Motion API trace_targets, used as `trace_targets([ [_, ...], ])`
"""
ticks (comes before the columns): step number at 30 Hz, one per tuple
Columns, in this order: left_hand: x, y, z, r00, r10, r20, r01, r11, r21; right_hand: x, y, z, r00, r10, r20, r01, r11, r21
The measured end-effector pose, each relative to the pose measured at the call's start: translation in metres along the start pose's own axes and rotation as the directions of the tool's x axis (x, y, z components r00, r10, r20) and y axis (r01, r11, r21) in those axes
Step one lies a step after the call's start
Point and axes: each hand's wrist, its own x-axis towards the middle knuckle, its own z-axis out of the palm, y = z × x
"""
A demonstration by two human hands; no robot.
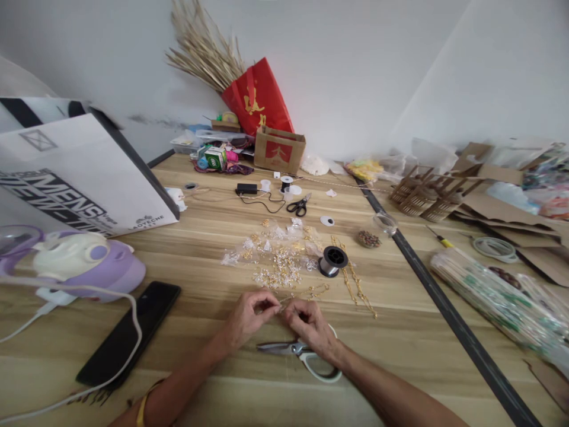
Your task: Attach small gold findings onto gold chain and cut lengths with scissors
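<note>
Pale wood-grain table (200, 249) w/ 1 black strip, in a corner of plain white walls. Left hand (248, 315) & right hand (310, 326) meet near the front edge, both pinching a thin gold chain (284, 303). Steel scissors (278, 347) lie under the right wrist. Glittery beads (278, 264) & a round metal spool (333, 261) sit just beyond.

Thin gold chain (311, 292), near end pinched between left hand (249, 317) and right hand (311, 326), rest trailing flat
</note>
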Motion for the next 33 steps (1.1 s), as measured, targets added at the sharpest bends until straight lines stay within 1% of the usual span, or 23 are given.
trace_targets([
  [7,-0.001,-0.001,0.003,0.999,0.038,0.012,-0.038,0.999,-0.013,0.000,-0.001,0.000,1.000,0.022,-0.002,-0.022,1.000,-0.018],
  [12,-0.002,0.002,0.001,0.998,-0.016,0.054,0.018,0.999,-0.047,0.001,0.000,0.000,1.000,-0.003,-0.001,0.003,1.000,-0.029],
  [15,-0.002,-0.001,-0.001,0.994,-0.061,0.086,0.068,0.995,-0.077,0.001,0.001,0.000,0.999,-0.031,0.004,0.031,0.999,-0.042],
  [21,0.001,-0.006,0.000,0.976,-0.159,0.148,0.188,0.961,-0.204,0.000,0.002,0.001,0.995,-0.081,0.050,0.086,0.992,-0.090],
  [25,0.002,-0.005,0.002,0.973,-0.173,0.156,0.207,0.949,-0.238,-0.001,0.001,0.001,0.993,-0.086,0.078,0.095,0.989,-0.112],
  [33,0.000,-0.006,0.003,0.973,-0.178,0.147,0.211,0.944,-0.253,-0.002,-0.009,0.001,0.992,-0.094,0.085,0.106,0.983,-0.149],
])
